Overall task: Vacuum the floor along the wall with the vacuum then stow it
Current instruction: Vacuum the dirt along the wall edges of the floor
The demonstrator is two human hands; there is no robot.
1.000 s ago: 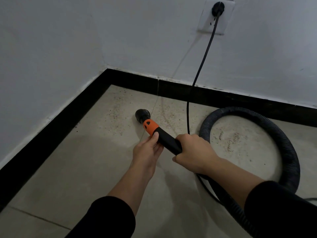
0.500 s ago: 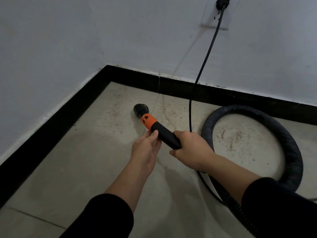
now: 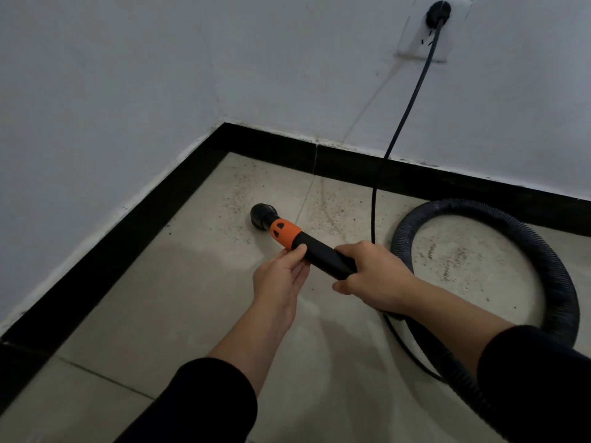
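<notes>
vacuum wand (image 3: 320, 256) gripped in right hand (image 3: 374, 277), left hand (image 3: 279, 281) pinching it nr orange collar (image 3: 284, 233); nozzle (image 3: 262, 215) at floor (image 3: 179, 292).

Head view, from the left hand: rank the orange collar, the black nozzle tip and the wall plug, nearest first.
1. Orange collar: just ahead of the left hand, which holds the wand.
2. Black nozzle tip: beyond the collar, toward the corner.
3. Wall plug: far up the back wall, to the right.
</notes>
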